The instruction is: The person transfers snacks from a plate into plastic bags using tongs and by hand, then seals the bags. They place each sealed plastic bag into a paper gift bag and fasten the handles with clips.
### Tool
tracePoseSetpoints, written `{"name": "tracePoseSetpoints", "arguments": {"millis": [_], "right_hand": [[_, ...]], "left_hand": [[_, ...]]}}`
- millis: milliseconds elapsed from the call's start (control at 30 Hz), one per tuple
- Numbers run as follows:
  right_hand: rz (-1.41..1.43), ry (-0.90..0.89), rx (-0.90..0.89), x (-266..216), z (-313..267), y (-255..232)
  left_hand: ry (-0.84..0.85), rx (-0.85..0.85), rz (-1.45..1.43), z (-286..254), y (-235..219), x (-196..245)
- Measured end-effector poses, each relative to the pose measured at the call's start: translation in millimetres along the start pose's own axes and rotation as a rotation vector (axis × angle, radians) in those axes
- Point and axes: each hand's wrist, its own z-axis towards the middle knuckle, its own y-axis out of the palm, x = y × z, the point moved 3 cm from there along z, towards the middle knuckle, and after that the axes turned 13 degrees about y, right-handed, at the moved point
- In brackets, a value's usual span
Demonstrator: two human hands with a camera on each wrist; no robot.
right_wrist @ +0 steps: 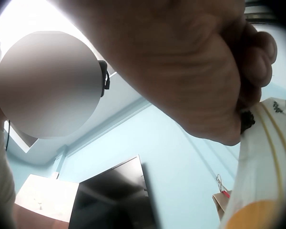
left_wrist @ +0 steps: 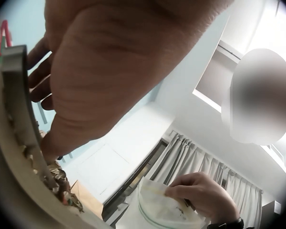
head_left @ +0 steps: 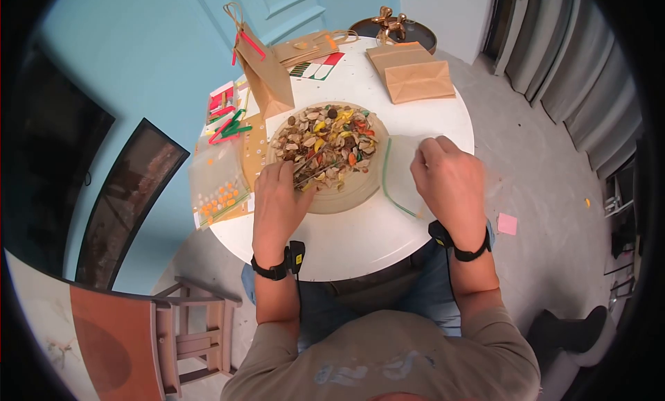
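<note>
A wide clear bowl (head_left: 339, 203) on the white round table holds a heap of potpourri (head_left: 336, 141), dried petals and pods in brown, yellow, orange and green. At its near left side my left hand (head_left: 277, 196) holds metal tongs (left_wrist: 14, 71), whose tips reach among the pieces. To the right of the bowl, my right hand (head_left: 450, 176) pinches the edge of a clear zip bag (head_left: 402, 172) with a green strip along its opening. A dark knobbly patch (right_wrist: 248, 121) shows at the right fingertips in the right wrist view.
Upright at the back left is a paper bag (head_left: 270, 85) with a pink ribbon; another paper bag (head_left: 419, 79) lies at the back right. Ribbon pieces (head_left: 228, 127) and a zip bag (head_left: 215, 179) with orange and white bits lie on the left. A pink paper square (head_left: 507, 223) is on the floor.
</note>
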Motion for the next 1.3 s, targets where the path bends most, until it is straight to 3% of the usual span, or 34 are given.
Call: {"name": "tracePoseSetpoints", "arguments": {"millis": [133, 333, 433, 500, 633, 700, 800, 1300], "right_hand": [[0.020, 0.026, -0.094, 4.5, 7.9, 22.3], [0.071, 0.036, -0.090, 7.5, 12.4, 26.5], [0.072, 0.051, -0.087, 9.6, 13.7, 25.4], [0.084, 0.062, -0.083, 9.3, 14.7, 22.1], [0.091, 0.074, -0.091, 9.6, 15.7, 21.1], [0.094, 0.069, -0.096, 10.5, 16.0, 22.2], [0.102, 0.056, -0.103, 10.0, 15.6, 23.4], [0.115, 0.035, -0.160, 5.8, 14.4, 28.9]], "left_hand": [[-0.009, -0.026, 0.004, 3.6, 19.6, -7.8], [0.004, -0.101, 0.063, 6.8, 22.3, -10.8], [-0.017, 0.009, 0.022, 5.9, 5.7, -5.2], [-0.213, 0.115, -0.065, 4.2, -8.7, -6.9], [-0.229, 0.093, -0.005, -1.6, -12.9, -34.1], [-0.264, 0.004, 0.052, -2.0, -7.8, -41.2], [-0.261, -0.067, 0.131, 2.6, 3.4, -41.4], [-0.204, -0.005, 0.175, 7.4, 10.4, -38.1]]}}
